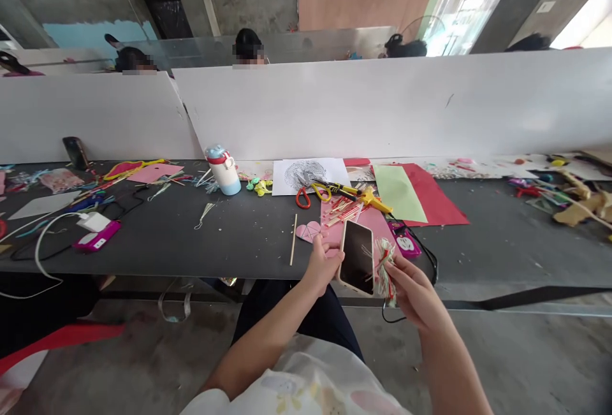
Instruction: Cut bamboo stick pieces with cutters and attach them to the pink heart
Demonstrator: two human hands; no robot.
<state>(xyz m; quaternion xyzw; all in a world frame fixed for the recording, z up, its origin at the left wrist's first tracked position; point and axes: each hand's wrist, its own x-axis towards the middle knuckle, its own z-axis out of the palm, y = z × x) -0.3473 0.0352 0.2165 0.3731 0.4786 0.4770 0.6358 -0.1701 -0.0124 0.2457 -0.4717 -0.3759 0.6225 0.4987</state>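
Note:
My left hand [323,267] is closed around the left edge of a smartphone [356,257] with a dark screen and a pale case. Just right of the phone, my right hand [412,287] pinches a bundle of white, green and red strings [385,268]. Both are held at the table's front edge, over a pink sheet [333,227]. A pink paper heart [308,231] with strings across it lies beyond my left hand, beside a thin wooden stick [293,240]. Red-tipped sticks [343,211] and a yellow glue gun [375,201] lie behind the phone.
Scissors with red handles [303,197] rest on a printed sheet [287,176]. A white and blue bottle [224,171] stands to the left. Green and red paper [442,204] lies right of centre, near a magenta power strip [406,241]. A white partition [335,112] borders the table's back.

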